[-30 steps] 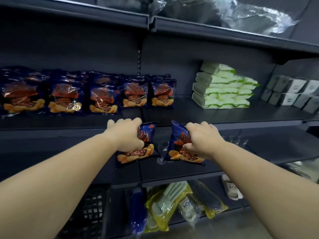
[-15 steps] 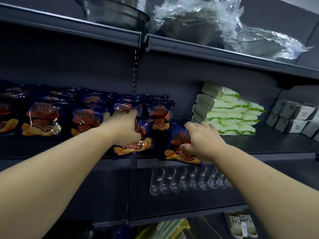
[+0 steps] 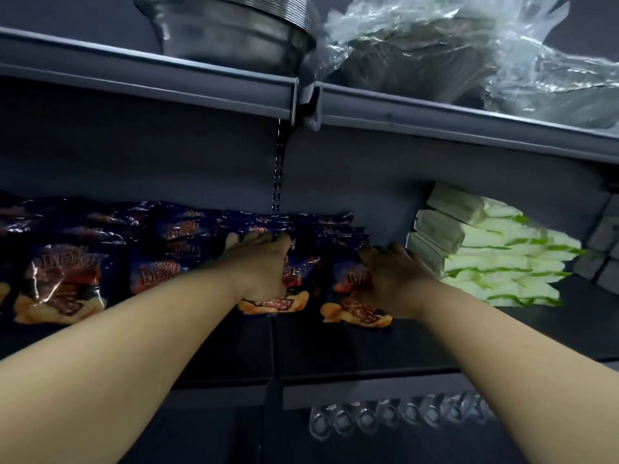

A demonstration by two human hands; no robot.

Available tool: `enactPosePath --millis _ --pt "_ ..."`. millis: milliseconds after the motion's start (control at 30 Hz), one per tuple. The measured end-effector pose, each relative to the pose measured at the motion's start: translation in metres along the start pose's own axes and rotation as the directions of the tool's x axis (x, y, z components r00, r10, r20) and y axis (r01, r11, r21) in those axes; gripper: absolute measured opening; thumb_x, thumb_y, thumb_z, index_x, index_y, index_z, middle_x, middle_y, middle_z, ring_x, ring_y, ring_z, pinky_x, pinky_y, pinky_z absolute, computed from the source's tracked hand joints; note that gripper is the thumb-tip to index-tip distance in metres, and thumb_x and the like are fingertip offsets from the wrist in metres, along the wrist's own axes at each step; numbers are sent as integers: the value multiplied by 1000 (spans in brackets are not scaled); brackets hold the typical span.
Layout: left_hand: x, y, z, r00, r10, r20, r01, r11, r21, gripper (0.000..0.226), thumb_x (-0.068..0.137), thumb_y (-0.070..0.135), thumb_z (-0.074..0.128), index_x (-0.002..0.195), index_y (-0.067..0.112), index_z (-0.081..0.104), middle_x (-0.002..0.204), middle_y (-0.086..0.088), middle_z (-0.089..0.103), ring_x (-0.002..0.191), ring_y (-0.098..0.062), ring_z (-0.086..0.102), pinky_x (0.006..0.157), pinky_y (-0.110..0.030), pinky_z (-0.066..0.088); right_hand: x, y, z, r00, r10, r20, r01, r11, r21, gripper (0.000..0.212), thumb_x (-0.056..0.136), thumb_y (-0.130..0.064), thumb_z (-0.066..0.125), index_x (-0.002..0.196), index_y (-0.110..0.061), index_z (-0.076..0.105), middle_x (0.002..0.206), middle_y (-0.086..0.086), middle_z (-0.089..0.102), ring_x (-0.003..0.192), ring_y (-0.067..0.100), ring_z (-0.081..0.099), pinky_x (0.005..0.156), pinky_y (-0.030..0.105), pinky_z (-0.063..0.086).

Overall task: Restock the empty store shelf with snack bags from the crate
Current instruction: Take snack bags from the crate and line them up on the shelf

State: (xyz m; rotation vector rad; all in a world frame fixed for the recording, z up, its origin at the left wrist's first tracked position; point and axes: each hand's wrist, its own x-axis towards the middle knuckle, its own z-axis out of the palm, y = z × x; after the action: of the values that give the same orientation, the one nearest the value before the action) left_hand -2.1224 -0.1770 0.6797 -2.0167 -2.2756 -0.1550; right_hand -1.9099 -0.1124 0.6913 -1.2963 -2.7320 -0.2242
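Dark shelf [image 3: 335, 346] at mid-frame; bag row [image 3: 100, 259] at left, green packs [image 3: 495, 259] at right. Left hand [image 3: 259, 267] and right hand [image 3: 390, 279] each grip a bag [image 3: 273, 303], [image 3: 356, 314] at centre.

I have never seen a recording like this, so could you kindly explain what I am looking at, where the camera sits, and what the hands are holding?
There is no machine here: a person wears one wide-angle camera on the head, looking forward at their own bare arms. The left hand grips one dark blue snack bag, and the right hand grips another snack bag, both at the dark shelf. A row of the same bags already stands to the left. To the right lie stacked green and white packs. On the shelf above sit metal bowls and plastic-wrapped goods.
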Motion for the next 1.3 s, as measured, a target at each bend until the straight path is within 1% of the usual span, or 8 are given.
enactPosePath --millis 100,333,433,533,700,867,1100,1300 --pt "6 -6 5 999 -35 11 35 999 -2 82 79 47 67 144 24 22 147 -1 35 133 -23 26 103 -40 21 15 1 6 999 -45 -17 46 998 41 77 85 -54 59 147 -25 25 142 2 42 130 25 31 107 38 25" --pt "17 -8 9 994 -83 71 80 996 44 83 77 51 68 143 24 26 145 -2 36 133 -24 26 104 -40 19 41 10 27 992 -129 -1 129 992 16 90 84 -53 63 152 -22 15 150 5 33 136 29 26 113 40 21" --pt "25 -6 12 994 -93 56 89 993 73 81 78 54 67 142 24 27 144 -2 37 132 -24 27 104 -42 20 48 15 33 989 -145 -2 145 989 0 92 85 -51 62 154 -23 9 154 6 27 139 29 22 115 41 18" --pt "29 -6 15 995 -95 32 92 992 88 83 78 54 69 142 24 27 143 -2 32 132 -24 26 106 -43 19 55 17 37 986 -167 -14 167 986 -7 90 84 -50 64 153 -23 12 155 6 25 139 29 23 115 41 19" --pt "33 -10 18 997 -53 50 47 992 120 85 78 56 68 145 25 25 142 -2 28 131 -24 24 107 -43 19 65 19 46 985 -170 -10 169 985 -39 89 85 -52 62 152 -21 13 152 6 31 137 30 26 115 43 20" --pt "35 -13 20 998 2 67 -13 987 161 88 78 59 66 147 24 22 140 -3 28 129 -22 23 105 -43 19 68 19 51 992 -129 -13 128 990 -66 89 86 -54 61 153 -24 11 149 6 32 137 30 27 117 48 17" --pt "35 -19 19 997 51 59 -58 991 117 99 76 60 68 152 33 11 141 2 29 130 -19 22 106 -40 19 64 14 50 995 -95 -32 93 994 -57 89 89 -52 57 154 -23 4 152 6 28 140 31 24 117 54 12" --pt "30 -21 17 996 84 26 -86 987 139 100 75 65 64 152 33 9 143 2 28 130 -19 22 105 -39 18 59 8 46 996 -91 -22 90 995 -41 98 84 -69 51 154 -20 2 154 7 26 141 30 21 117 55 12"
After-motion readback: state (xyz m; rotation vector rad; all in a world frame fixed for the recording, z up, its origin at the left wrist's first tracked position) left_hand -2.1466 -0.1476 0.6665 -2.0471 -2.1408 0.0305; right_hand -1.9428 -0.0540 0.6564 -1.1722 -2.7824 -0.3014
